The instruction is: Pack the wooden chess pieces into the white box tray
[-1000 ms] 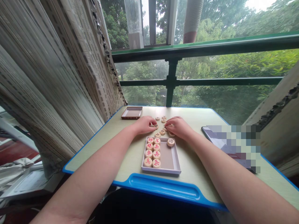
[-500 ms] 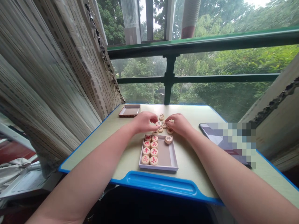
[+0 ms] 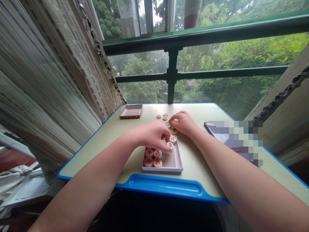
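My left hand (image 3: 154, 135) is over the open box (image 3: 179, 158), its thumb and fingers closed on a round wooden Chinese chess piece (image 3: 170, 145) with a dark character. Red-marked pieces (image 3: 157, 153) fill the left side of that box, some hidden under my hand. Another dark-marked piece (image 3: 173, 139) lies in the box's far right corner. My right hand (image 3: 183, 123) is beyond the box, fingers pinched at a Chinese chess piece (image 3: 168, 122) in the loose group; its grip is partly hidden. Other loose pieces (image 3: 165, 118) lie around there.
The brown-edged box lid (image 3: 131, 111) lies at the table's far left. A dark tablet or phone (image 3: 218, 133), partly pixelated, rests on the right. A blue tray groove (image 3: 166, 187) runs along the near edge. Curtains and a green-railed window (image 3: 172, 74) surround the table.
My left hand has moved from the loose pieces towards me, carrying a chess piece over the box. My right hand stays by the loose pieces. The view has tilted slightly down.
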Demonstrator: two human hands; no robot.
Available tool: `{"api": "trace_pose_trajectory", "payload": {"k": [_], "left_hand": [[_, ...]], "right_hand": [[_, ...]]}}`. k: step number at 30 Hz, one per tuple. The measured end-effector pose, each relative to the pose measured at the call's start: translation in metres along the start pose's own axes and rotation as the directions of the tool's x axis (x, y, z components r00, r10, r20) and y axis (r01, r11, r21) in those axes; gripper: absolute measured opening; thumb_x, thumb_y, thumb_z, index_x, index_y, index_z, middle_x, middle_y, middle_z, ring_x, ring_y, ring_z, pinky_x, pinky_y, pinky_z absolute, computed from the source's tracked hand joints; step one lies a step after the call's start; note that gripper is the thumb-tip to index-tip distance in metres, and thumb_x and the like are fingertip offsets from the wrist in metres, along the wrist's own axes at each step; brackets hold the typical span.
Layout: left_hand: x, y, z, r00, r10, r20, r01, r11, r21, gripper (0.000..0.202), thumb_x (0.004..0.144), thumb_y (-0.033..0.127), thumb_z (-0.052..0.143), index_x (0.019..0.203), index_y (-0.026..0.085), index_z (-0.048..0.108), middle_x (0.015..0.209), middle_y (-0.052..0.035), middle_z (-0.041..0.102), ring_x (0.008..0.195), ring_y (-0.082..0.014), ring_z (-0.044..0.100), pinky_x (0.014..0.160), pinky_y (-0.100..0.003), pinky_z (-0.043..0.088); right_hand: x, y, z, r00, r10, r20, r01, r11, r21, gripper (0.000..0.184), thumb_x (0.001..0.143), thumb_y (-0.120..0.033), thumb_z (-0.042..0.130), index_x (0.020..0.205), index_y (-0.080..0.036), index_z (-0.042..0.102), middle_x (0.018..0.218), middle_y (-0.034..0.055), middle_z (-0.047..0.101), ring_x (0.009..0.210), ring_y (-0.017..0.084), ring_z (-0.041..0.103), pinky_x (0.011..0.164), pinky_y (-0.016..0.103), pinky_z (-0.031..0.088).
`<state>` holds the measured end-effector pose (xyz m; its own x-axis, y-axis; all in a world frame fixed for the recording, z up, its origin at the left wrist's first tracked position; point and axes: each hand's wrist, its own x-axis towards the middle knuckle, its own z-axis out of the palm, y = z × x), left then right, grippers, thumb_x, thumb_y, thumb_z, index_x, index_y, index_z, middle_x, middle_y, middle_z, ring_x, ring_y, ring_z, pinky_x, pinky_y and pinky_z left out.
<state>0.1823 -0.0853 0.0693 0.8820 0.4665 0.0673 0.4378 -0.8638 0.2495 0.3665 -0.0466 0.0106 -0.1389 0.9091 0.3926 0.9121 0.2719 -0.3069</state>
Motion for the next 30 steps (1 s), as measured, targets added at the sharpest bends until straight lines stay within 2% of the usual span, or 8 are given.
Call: {"api": "trace_pose_trajectory", "payload": {"k": [12,17,22,30], "left_hand": [[0.004,0.008,0.011,0.993,-0.043,0.106,0.027,0.988,0.150,0.028,0.065,0.048,0.066,0.072,0.021,0.068,0.063,-0.0017,0.062,0.059,-0.0143,0.052,0.053,-0.025,0.031],[0.005,0.009,0.012,0.995,-0.039,0.095,0.022,0.985,0.173,0.028,0.066,0.047,0.064,0.069,0.019,0.068,0.063,-0.0023,0.061,0.058,-0.0139,0.051,0.053,-0.025,0.031],[0.007,0.009,0.013,0.999,-0.034,0.039,0.025,0.979,0.203,0.029,0.070,0.046,0.062,0.069,0.018,0.069,0.060,-0.0030,0.060,0.057,-0.0139,0.051,0.053,-0.026,0.031],[0.009,0.010,0.015,0.999,0.043,0.029,-0.048,0.980,0.193,0.027,0.070,0.045,0.063,0.067,0.018,0.067,0.058,-0.0023,0.058,0.058,-0.0134,0.051,0.053,-0.025,0.032]], "right_hand": [[-0.001,-0.005,0.000,0.998,-0.058,0.002,0.058,0.998,0.005,0.020,0.073,-0.018,0.054,0.075,-0.020,0.073,0.083,0.0037,0.071,0.093,0.023,0.052,0.090,0.033,0.036],[0.000,-0.005,0.000,0.995,-0.095,0.009,0.095,0.995,-0.007,0.020,0.074,-0.018,0.053,0.075,-0.020,0.073,0.083,0.0033,0.072,0.089,0.021,0.055,0.092,0.033,0.034],[0.001,-0.004,0.001,0.994,-0.108,0.014,0.108,0.994,-0.021,0.020,0.074,-0.019,0.053,0.076,-0.019,0.073,0.083,0.0035,0.072,0.086,0.020,0.057,0.091,0.033,0.033],[0.001,-0.002,0.002,0.994,-0.112,0.007,0.112,0.993,-0.031,0.020,0.075,-0.021,0.053,0.076,-0.019,0.073,0.084,0.0035,0.071,0.089,0.021,0.055,0.091,0.032,0.034]]}}
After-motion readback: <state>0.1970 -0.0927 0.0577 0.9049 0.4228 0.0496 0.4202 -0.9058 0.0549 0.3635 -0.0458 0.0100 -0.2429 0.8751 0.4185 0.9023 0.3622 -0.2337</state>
